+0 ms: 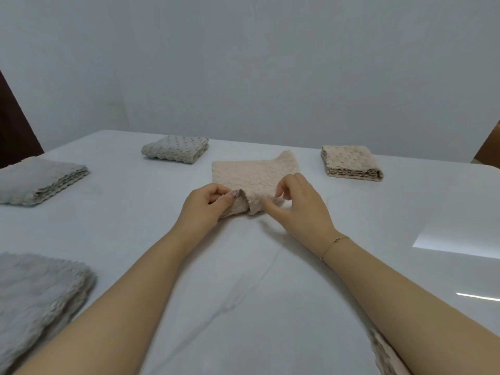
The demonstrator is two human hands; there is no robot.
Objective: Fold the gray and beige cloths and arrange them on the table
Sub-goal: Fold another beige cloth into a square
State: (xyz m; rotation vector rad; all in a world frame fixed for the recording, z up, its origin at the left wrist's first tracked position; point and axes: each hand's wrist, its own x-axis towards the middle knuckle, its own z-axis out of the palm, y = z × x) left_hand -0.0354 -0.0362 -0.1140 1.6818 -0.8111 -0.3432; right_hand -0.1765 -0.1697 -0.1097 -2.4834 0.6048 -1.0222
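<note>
A beige textured cloth (251,175) lies partly folded at the middle of the white table (243,280). My left hand (204,209) pinches its near left corner between thumb and fingers. My right hand (300,204) pinches the near edge just to the right, with the fabric bunched up between the two hands. A folded beige cloth (349,163) sits at the back right. A folded gray cloth (176,148) sits at the back, left of centre.
Two stacks of gray cloths lie along the left side, one (40,180) at mid depth and one (38,293) near me. A bit of patterned cloth (384,353) shows under my right forearm. A plain wall stands behind the table.
</note>
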